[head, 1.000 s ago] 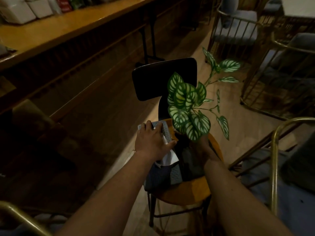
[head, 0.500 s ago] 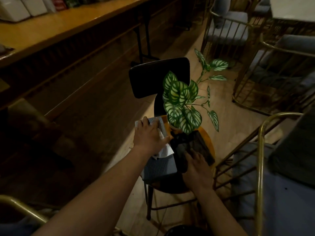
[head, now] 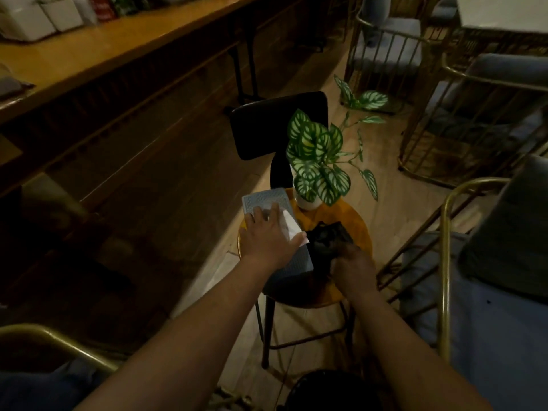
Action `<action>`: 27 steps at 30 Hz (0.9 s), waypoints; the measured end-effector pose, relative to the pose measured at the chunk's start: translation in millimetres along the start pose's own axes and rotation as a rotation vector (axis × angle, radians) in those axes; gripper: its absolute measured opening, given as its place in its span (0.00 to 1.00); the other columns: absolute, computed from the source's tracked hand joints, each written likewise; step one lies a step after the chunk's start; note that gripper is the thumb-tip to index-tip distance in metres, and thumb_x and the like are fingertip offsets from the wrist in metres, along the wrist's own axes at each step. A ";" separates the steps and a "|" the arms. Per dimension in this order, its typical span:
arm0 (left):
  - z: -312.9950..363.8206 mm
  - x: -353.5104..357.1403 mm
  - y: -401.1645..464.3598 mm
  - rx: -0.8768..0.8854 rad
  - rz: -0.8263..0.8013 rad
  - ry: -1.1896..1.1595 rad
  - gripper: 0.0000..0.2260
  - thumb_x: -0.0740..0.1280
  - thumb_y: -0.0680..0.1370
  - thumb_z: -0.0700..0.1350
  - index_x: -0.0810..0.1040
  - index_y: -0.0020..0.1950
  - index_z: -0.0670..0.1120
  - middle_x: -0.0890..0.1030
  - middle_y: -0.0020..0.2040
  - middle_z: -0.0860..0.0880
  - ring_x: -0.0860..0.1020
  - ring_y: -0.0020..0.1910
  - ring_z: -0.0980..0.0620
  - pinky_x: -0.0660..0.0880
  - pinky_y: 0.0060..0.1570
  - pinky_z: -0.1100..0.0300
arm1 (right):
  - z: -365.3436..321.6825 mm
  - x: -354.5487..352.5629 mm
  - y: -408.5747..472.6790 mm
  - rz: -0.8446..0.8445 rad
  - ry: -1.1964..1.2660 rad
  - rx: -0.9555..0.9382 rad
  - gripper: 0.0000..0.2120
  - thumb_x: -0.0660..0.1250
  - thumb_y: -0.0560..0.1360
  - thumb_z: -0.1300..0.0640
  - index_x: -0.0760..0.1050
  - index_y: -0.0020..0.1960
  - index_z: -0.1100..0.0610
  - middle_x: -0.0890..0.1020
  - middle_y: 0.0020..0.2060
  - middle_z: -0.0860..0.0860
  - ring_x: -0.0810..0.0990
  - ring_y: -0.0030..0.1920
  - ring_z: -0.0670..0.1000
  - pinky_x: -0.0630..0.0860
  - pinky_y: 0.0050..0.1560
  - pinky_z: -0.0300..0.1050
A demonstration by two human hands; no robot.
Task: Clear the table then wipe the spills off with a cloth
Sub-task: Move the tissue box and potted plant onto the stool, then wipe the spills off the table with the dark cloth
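Observation:
A chair with a small round wooden seat carries three things. A grey-blue tissue box lies on its left side, with a white tissue sticking out. My left hand rests flat on top of the box, fingers straight. At the back of the seat a leafy green-and-white plant stands in a white pot. A dark crumpled cloth lies on the right half of the seat. My right hand grips its near end with curled fingers.
The chair's black backrest rises behind the plant. A long wooden counter with white boxes runs along the left. Gold-framed chairs with grey cushions stand close on the right and further back.
My right hand set the plant down at the back of the seat, let it go and took hold of the dark cloth. My left hand stayed on the tissue box.

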State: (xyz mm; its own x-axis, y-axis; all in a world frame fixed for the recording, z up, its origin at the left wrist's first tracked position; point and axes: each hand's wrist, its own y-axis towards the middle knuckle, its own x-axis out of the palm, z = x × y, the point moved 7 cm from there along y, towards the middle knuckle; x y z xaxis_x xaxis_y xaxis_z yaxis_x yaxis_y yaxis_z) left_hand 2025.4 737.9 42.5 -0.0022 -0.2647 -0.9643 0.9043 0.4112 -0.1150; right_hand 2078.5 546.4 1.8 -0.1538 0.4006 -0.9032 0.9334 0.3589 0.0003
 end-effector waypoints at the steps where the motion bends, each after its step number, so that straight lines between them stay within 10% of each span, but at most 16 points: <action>1: 2.9 -3.4 -6.8 0.004 0.014 -0.016 0.44 0.58 0.77 0.72 0.48 0.83 0.49 0.57 0.80 0.38 0.57 0.77 0.35 0.60 0.74 0.40 | 8.9 -4.8 -2.7 -0.022 0.036 0.114 0.07 0.65 0.73 0.61 0.79 0.49 0.60 0.82 0.45 0.59 0.80 0.44 0.61 0.70 0.38 0.44; 8: 32.1 -24.6 -111.6 0.174 0.200 -0.191 0.16 0.64 0.79 0.54 0.76 0.65 0.50 0.76 0.58 0.45 0.74 0.57 0.43 0.73 0.53 0.50 | 28.0 -59.1 -81.9 0.028 0.638 0.468 0.04 0.66 0.76 0.61 0.80 0.47 0.54 0.80 0.39 0.53 0.78 0.37 0.51 0.75 0.38 0.45; 11: 47.4 -12.0 -168.0 0.165 -0.043 -0.455 0.07 0.64 0.81 0.51 0.78 0.55 0.52 0.80 0.54 0.49 0.77 0.51 0.48 0.73 0.45 0.55 | 23.7 -80.7 -142.1 0.040 0.891 0.561 0.07 0.64 0.75 0.64 0.80 0.51 0.62 0.80 0.39 0.59 0.78 0.39 0.55 0.72 0.39 0.47; 15: 69.6 14.4 -252.1 -0.168 -0.572 -0.851 0.21 0.60 0.83 0.58 0.70 0.73 0.50 0.76 0.66 0.48 0.77 0.57 0.44 0.72 0.42 0.58 | 21.8 -98.5 -230.2 0.121 1.207 0.679 0.11 0.64 0.72 0.64 0.80 0.52 0.61 0.82 0.48 0.64 0.81 0.48 0.61 0.79 0.49 0.56; 19: 101.3 30.9 -349.9 -0.391 -1.093 -1.190 0.26 0.54 0.84 0.63 0.80 0.51 0.44 0.80 0.46 0.41 0.77 0.39 0.42 0.71 0.37 0.56 | 37.3 -105.1 -320.6 0.204 1.332 0.797 0.13 0.67 0.67 0.56 0.78 0.50 0.60 0.80 0.51 0.68 0.80 0.53 0.66 0.77 0.45 0.54; 24: 127.6 66.9 -414.1 -0.344 -1.080 -1.253 0.19 0.58 0.83 0.49 0.80 0.39 0.40 0.80 0.30 0.44 0.78 0.32 0.46 0.76 0.34 0.59 | 81.0 -105.4 -438.1 0.339 1.387 0.899 0.13 0.70 0.72 0.56 0.81 0.51 0.64 0.84 0.50 0.63 0.82 0.52 0.62 0.81 0.55 0.60; 27: 139.1 100.4 -452.4 -0.284 -1.044 -1.161 0.12 0.63 0.80 0.42 0.78 0.62 0.41 0.83 0.48 0.41 0.81 0.45 0.41 0.79 0.44 0.52 | 97.3 -99.8 -515.6 0.370 1.369 0.911 0.18 0.78 0.68 0.53 0.82 0.55 0.59 0.85 0.50 0.59 0.84 0.51 0.61 0.82 0.49 0.57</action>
State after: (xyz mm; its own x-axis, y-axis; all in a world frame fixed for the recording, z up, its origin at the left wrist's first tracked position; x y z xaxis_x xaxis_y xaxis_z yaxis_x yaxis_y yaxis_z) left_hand 1675.5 404.0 30.9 -0.1115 -0.9625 0.2475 0.6078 -0.2631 -0.7493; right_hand 1644.2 239.4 50.1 0.4088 0.9072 0.0991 0.7762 -0.2886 -0.5605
